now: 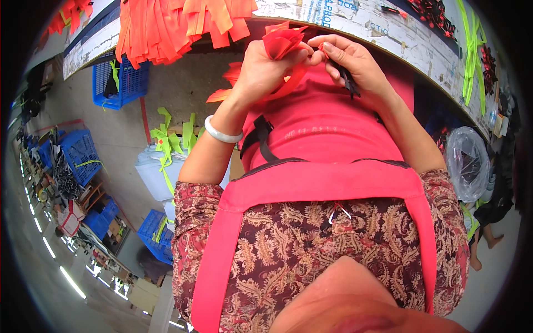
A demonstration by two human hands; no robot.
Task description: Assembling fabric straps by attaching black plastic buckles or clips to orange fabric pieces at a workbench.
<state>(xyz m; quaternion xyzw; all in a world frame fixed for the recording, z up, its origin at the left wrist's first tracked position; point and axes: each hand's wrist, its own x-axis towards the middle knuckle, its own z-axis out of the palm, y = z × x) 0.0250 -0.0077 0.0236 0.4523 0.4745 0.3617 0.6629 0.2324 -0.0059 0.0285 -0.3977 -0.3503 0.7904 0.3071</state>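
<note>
My left hand (265,71) is closed around a bundle of red-orange fabric strips (283,41), whose folded ends fan out above the fist. More orange ends hang down beside that wrist, which wears a white bangle (223,131). Against it, fingertips nearly touching, my right hand (358,65) pinches a small bunch of black strips (350,83) that dangle downward. A small red bit shows at its fingertips; what it belongs to is hidden. Both hands are in front of my red apron (333,133), close to the table edge.
Orange strips (158,30) hang over the edge of the table (383,43) at left. On its right side lie black-and-red pieces (433,19) and neon yellow strips (472,61). Blue crates (122,83) stand on the floor at left. A clear plastic bag (467,164) is at right.
</note>
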